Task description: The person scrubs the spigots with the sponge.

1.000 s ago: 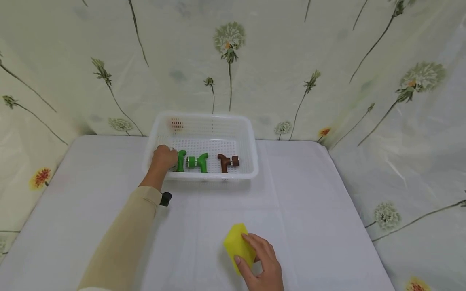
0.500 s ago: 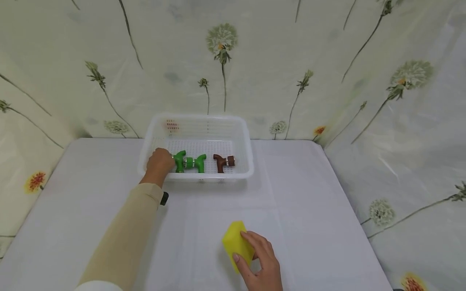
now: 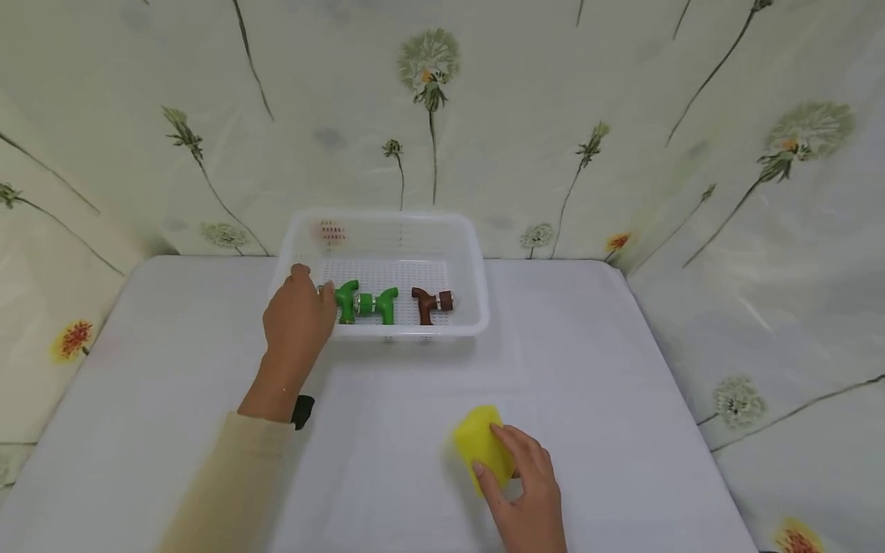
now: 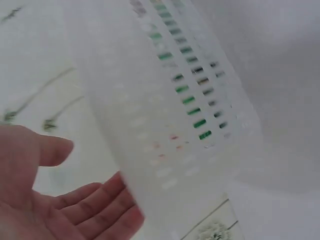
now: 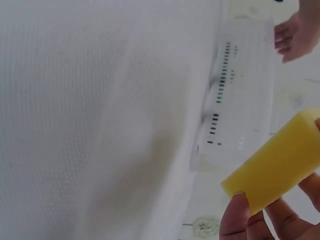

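My left hand [image 3: 297, 322] is above the front left corner of the white plastic basket [image 3: 415, 331]. In the left wrist view its fingers [image 4: 100, 210] are loosely extended, with nothing in the palm. Just right of this hand lies a green plastic tap [image 3: 347, 301], partly covered by the fingertips. A second green tap [image 3: 382, 304] lies against it, and a brown tap [image 3: 426, 302] sits further right in the basket. My right hand [image 3: 528, 491] holds a yellow sponge [image 3: 482, 442] between thumb and fingers above the front of the table, tilted in the right wrist view.
The basket has slotted walls and stands at the back of a table covered with a white cloth [image 3: 588, 369]. Behind and to both sides hangs a flower-printed curtain [image 3: 505, 115]. A dark strap-like item [image 3: 302, 412] shows at the left wrist.
My left hand has drawn back from inside the basket and its fingers have straightened, leaving the left green tap lying there. The right hand still holds the sponge, slightly further right in view.
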Available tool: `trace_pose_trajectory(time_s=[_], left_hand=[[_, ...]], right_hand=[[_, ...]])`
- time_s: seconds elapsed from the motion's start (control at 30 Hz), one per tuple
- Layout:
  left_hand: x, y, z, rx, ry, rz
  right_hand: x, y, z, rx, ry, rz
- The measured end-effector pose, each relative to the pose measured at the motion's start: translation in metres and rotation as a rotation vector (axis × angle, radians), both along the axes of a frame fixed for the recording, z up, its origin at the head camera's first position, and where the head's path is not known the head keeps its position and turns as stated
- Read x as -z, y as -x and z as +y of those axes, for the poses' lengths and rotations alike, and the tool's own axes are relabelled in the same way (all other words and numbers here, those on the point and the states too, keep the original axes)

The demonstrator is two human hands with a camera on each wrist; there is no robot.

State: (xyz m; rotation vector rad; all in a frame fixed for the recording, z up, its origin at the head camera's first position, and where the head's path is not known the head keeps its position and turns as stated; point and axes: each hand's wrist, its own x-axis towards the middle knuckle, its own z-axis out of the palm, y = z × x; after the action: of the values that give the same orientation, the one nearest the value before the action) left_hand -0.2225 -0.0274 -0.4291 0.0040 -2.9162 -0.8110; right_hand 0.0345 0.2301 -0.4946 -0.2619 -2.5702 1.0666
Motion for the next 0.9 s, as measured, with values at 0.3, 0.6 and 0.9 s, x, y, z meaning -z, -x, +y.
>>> trace_pose_trajectory(time_s=[0.3, 0.6, 0.9], left_hand=[[0.003, -0.104, -0.011, 0.036, -0.086, 0.176], [0.027, -0.160, -0.026, 0.092, -0.025, 0.131], [0.051, -0.179, -0.035, 0.102, -0.013, 0.123]], right_hand=[[-0.002, -0.002, 0.023, 0.140, -0.148, -0.056], [-0.002, 0.014, 0.045, 0.265, -0.251, -0.325], [0.008, 0.028, 0.052, 0.253, -0.260, -0.414]])
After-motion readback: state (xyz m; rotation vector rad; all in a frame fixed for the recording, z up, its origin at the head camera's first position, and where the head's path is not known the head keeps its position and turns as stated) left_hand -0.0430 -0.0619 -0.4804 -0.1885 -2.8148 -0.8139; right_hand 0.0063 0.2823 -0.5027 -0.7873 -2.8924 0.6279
